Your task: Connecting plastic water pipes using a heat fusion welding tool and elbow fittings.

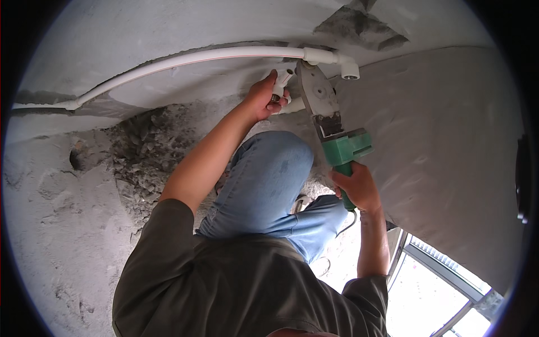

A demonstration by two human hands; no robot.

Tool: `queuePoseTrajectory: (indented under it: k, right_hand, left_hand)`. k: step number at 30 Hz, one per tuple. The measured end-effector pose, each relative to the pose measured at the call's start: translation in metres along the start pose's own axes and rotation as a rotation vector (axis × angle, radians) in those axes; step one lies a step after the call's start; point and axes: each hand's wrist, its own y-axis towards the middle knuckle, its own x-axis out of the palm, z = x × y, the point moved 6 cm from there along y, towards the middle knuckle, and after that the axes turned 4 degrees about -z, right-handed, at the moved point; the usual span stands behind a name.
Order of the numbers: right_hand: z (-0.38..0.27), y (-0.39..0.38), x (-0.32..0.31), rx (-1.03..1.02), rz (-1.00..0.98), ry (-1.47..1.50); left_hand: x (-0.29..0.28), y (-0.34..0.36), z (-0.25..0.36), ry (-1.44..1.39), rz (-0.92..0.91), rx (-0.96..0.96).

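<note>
Pipe (191, 58) already lies along the wall (118, 42), elbow (349, 67) at its end. I see left hand (262, 98), fingers clamped on white fitting (281, 84), apparently not yet joined; right hand (357, 185), fingers wrapped round green-handled tool (338, 147).

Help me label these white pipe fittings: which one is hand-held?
The short white fitting gripped in the left hand; the white elbow, by contrast, sits at the long pipe's right end.

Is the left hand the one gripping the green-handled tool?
No, the right hand grips the green-handled tool, while the left hand holds a small white pipe fitting.
</note>
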Motion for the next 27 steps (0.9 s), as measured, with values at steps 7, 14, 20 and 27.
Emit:
queuePoseTrajectory:
  k: [7, 14, 20, 27]
  right_hand:
    - [-0.003, 0.000, 0.002, -0.004, -0.010, 0.058]
    - [0.003, 0.001, 0.003, 0.011, -0.045, 0.086]
    - [0.004, 0.003, 0.006, 0.017, -0.043, 0.121]
    - [0.006, 0.008, 0.004, 0.006, -0.068, 0.054]
  left_hand:
    - [0.001, 0.022, -0.001, 0.029, 0.042, 0.065]
    - [0.011, 0.033, -0.004, -0.047, -0.038, 0.073]
    - [0.014, 0.042, -0.006, -0.062, 0.031, 0.086]
    - [0.030, 0.040, -0.005, -0.065, 0.099, 0.110]
